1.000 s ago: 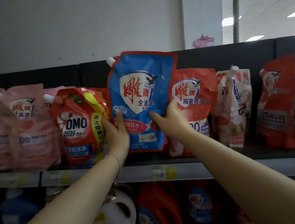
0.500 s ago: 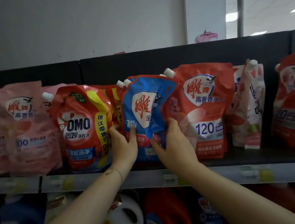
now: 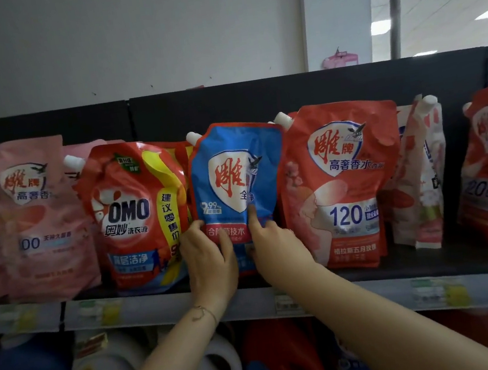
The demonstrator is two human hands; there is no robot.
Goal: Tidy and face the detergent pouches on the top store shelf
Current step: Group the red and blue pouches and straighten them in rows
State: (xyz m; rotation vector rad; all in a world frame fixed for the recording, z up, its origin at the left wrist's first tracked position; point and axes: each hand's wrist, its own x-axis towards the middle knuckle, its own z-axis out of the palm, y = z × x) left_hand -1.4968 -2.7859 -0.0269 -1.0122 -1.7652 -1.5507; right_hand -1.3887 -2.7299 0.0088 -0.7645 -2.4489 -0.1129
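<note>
Head view: top shelf [image 3: 428,265] spans the frame, with a dark back panel [image 3: 227,104] behind it and a price rail [image 3: 159,308] along the front. Pouches stand on it in one row: pink pouches [image 3: 28,221] at far left, then the OMO pouch [image 3: 136,215], with the red 120 pouch [image 3: 340,183] right of centre, label forward. Blue pouch [image 3: 236,179] sits between the OMO and red 120 pouches, touching both. Its label faces forward, its face is creased, and the hands hide its base. Left hand [image 3: 211,258] grips the lower left edge, thumb across the front. Right hand [image 3: 276,242] holds the lower right, forefinger pressed up the face and other fingers curled. Bracelet [image 3: 204,311] on the left wrist.
</note>
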